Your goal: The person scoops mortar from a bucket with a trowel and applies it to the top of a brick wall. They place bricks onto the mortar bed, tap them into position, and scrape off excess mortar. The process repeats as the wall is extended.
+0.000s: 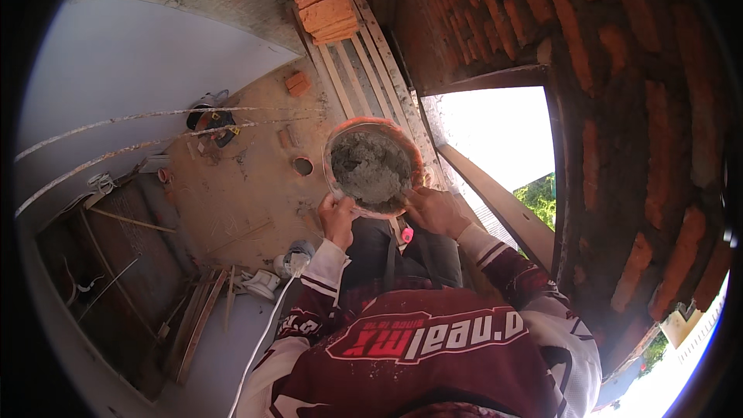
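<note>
While I read the head view from left to right, the grey wall (139, 62) with two taut strings (155, 128) comes first, above a dusty floor (248, 186) littered with tools and timber offcuts. Next, my left hand (337, 217) curls over the near-left rim of the mortar pan (373, 166), fingers closed on its edge. The pan, a round orange-rimmed basin about half full of grey mortar (371, 169), sits at chest height in front of me, over a slatted wooden scaffold board (364, 70) carrying stacked bricks (329, 8). My right hand (437, 210) clamps the near-right rim in the same way. Further right stand a window opening (495, 139) and the brick wall (619, 108).

In my judgement, good handling means keeping both grips level so the load does not slump. The pan's mouth faces upward toward the camera, slightly tilted toward me; being round, it has no marked long axis.
</note>
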### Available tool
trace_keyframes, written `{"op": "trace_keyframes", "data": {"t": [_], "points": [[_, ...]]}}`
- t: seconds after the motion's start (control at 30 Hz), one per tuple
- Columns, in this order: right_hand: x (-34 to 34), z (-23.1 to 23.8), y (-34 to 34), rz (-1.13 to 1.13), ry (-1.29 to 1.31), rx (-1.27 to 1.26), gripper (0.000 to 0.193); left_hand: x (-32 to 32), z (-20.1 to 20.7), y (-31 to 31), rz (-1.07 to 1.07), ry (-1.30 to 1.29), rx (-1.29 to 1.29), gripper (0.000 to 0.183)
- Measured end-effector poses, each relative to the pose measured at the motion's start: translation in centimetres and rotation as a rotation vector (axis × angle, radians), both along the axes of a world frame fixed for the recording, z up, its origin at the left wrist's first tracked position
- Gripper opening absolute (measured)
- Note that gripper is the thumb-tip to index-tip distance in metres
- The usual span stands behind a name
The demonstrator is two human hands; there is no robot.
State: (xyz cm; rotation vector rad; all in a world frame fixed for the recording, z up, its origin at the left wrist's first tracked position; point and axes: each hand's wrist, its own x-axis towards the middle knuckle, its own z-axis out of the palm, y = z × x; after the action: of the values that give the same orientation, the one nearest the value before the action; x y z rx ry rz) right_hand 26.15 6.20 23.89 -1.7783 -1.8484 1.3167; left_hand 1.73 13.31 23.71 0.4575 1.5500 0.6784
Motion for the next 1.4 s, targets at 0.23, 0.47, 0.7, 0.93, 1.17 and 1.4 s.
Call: {"op": "trace_keyframes", "data": {"t": [0.23,0.47,0.7,0.93,1.17,1.4], "points": [[5.0,11.4,-3.4,0.011,-0.327,0.269,0.035,1.7,8.4,-3.9,0.033,-0.091,0.163,0.005],[3.6,8.5,-3.3,0.149,0.007,-0.083,0.036,3.0,8.3,-6.3,0.000,-0.075,0.191,0.007],[3.8,9.9,-6.1,-0.063,0.337,-0.236,0.037,3.6,9.1,-7.0,-0.074,-0.098,0.234,0.006],[5.4,11.7,-6.4,-0.184,0.452,-0.462,0.027,4.9,9.5,-6.7,-0.071,-0.126,0.189,0.003],[7.2,14.9,-6.3,-0.247,0.459,-0.436,0.030,5.7,8.1,-6.0,-0.077,-0.159,0.193,0.007],[10.4,24.7,-2.7,-0.291,0.335,-0.239,0.038,6.7,5.6,-2.0,-0.137,-0.072,0.104,0.012]]}}
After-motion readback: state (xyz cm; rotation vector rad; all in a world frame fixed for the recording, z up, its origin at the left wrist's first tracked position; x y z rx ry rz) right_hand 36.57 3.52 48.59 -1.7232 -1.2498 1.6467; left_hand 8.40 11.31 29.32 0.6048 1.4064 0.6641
